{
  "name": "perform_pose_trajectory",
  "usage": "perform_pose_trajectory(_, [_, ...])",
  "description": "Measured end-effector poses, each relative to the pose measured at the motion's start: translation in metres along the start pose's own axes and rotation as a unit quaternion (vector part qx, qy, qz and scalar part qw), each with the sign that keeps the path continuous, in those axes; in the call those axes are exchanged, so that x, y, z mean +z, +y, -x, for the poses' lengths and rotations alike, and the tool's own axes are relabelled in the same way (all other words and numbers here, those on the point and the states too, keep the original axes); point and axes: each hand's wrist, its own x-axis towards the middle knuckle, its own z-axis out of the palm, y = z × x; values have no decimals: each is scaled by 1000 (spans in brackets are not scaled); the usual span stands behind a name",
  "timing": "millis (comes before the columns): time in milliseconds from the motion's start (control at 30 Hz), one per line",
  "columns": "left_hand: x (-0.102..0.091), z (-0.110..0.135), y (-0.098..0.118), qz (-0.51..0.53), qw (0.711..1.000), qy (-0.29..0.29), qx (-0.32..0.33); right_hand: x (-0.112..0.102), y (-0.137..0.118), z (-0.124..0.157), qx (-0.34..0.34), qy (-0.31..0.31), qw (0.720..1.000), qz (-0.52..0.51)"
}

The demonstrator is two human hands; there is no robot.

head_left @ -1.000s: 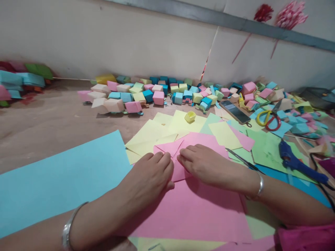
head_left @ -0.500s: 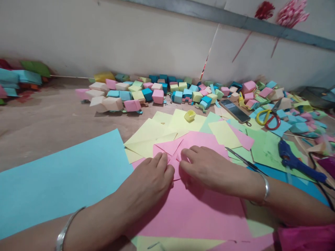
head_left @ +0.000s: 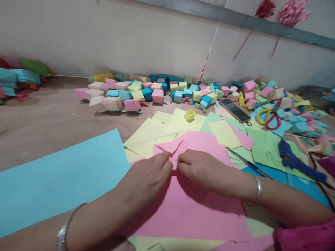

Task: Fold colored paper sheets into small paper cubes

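A small folded pink paper (head_left: 168, 145) with triangular flaps lies on a larger pink sheet (head_left: 199, 216). My left hand (head_left: 150, 176) is closed on its near left part, thumb and fingers pressed together. From the other side my right hand (head_left: 200, 169) pinches its near right part, the fingertips almost meeting the left thumb. Both hands cover much of the folded piece's lower edge. A wide light-blue sheet (head_left: 68, 174) lies left of the pink one, partly under my left forearm.
Loose yellow sheets (head_left: 149, 134) lie beyond my hands, with a small yellow folded cup (head_left: 190, 115) on them. Folded paper blocks (head_left: 158, 96) line the wall. To the right are a phone (head_left: 235, 111), scissors (head_left: 272, 118), a pen (head_left: 244, 160) and a blue glue gun (head_left: 298, 162).
My right hand has moved slightly left and its fingers have closed onto the folded pink paper. The two hands are nearer each other, and the paper's near edge is bent up more.
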Motion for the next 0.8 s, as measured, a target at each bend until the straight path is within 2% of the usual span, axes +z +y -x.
perform_pose_trajectory(200, [-1, 7, -2, 88, 995, 44, -21, 4, 15, -5, 49, -16, 996, -78])
perform_pose_trajectory(333, [-6, 3, -9, 216, 972, 9, -88, 5, 19, -7, 115, -18, 987, -112])
perform_pose_trajectory(433, [-9, -6, -17, 246, 960, -16, -136, 0, 18, -9, 199, -50, 971, -121])
perform_pose_trajectory(533, [-10, -12, -23, 275, 950, -24, -149, -4, 18, -10, 243, -54, 959, -138])
perform_pose_trajectory(667, [-9, -13, -21, 280, 946, -15, -163, -5, 19, -11, 272, -49, 950, -146])
perform_pose_trajectory(800, [-7, -10, -16, 203, 964, -23, -173, -1, 21, -11, 272, -47, 950, -147])
